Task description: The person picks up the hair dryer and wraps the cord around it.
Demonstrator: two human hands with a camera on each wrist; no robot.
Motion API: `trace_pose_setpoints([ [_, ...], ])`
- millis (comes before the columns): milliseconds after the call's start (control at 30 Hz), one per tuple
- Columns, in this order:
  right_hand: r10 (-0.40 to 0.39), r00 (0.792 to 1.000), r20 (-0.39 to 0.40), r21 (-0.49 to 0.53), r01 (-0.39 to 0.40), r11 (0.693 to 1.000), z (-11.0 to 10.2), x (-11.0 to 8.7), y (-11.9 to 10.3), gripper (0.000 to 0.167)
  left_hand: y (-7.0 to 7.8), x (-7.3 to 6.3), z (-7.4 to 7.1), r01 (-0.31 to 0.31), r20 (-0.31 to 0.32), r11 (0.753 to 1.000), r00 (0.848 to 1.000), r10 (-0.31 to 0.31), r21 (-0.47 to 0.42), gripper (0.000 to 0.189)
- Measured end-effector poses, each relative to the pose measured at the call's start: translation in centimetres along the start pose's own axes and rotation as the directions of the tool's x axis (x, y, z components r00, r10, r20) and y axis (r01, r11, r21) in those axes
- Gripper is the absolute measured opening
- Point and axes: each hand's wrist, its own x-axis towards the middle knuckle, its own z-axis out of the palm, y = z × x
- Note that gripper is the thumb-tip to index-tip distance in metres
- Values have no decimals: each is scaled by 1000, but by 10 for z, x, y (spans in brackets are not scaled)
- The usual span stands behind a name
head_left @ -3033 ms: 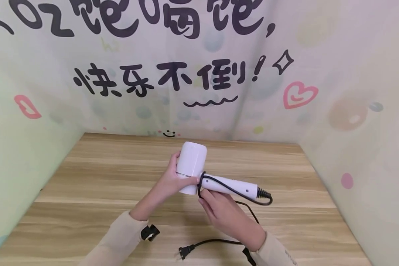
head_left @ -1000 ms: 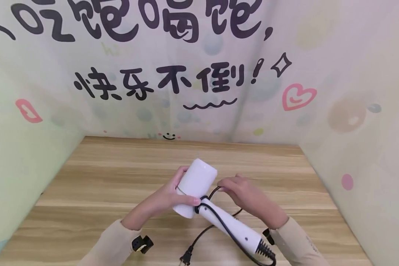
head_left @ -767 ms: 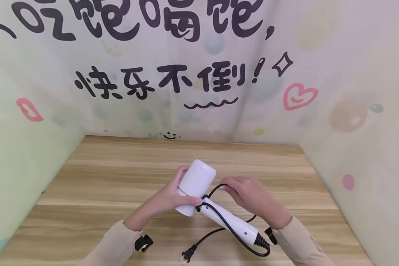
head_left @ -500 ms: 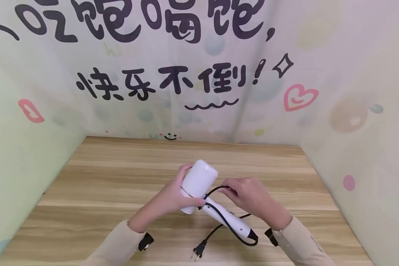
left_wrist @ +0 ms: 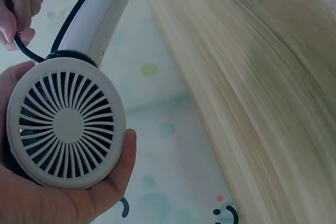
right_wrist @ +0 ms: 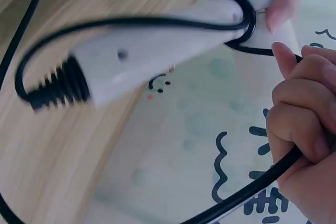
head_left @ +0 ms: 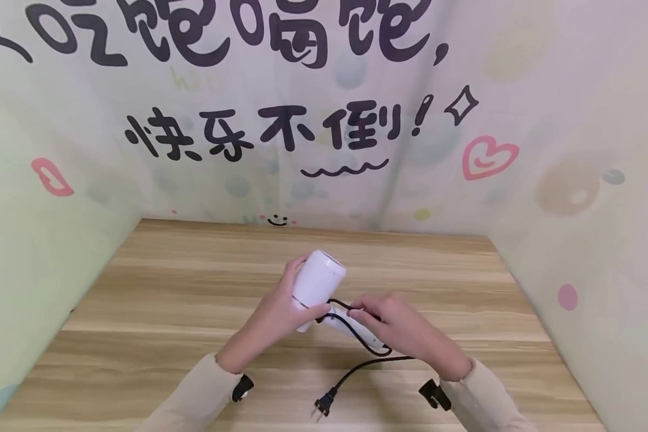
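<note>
A white hair dryer (head_left: 320,279) is held above the table by my left hand (head_left: 278,309), which grips its barrel with the thumb near the handle joint. In the left wrist view its round slatted rear grille (left_wrist: 68,124) faces the camera. The black power cord (right_wrist: 147,22) runs along the handle (right_wrist: 163,45) from the ribbed strain relief (right_wrist: 60,85) and loops around the handle's top. My right hand (head_left: 399,324) grips the cord just right of that loop, fingers curled around it. The cord's loose end hangs below with the two-pin plug (head_left: 326,402).
A wood-grain table (head_left: 194,270) lies under both hands. Fabric walls with printed lettering and hearts stand behind it and at both sides. Black camera mounts (head_left: 436,395) sit at both wrists.
My right hand has moved from under the handle to the cord beside it. The dryer tilted, handle swinging down toward me, then rose slightly with its handle end receding. The plug has shifted rightward.
</note>
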Motion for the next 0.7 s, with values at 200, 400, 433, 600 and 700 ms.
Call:
trace_pose_setpoints([
  [200,84,996,30,149,-87,985,8,-3,-9,19,-1,2,1,-3,-57,998,998,-1,-69,93],
  [400,79,997,14,209,-80,975,32,-1,-23,30,-1,8,1,9,-139,960,989,-50,-280,91],
  [433,90,996,14,227,-91,970,36,0,-25,31,-1,9,1,15,-148,949,987,-65,-314,91],
  [600,121,993,-9,328,-111,938,48,2,-27,30,3,9,1,39,-149,907,983,-111,-419,89],
  [700,91,996,-11,348,-82,934,54,3,-22,29,7,7,2,47,-141,885,982,-126,-464,87],
])
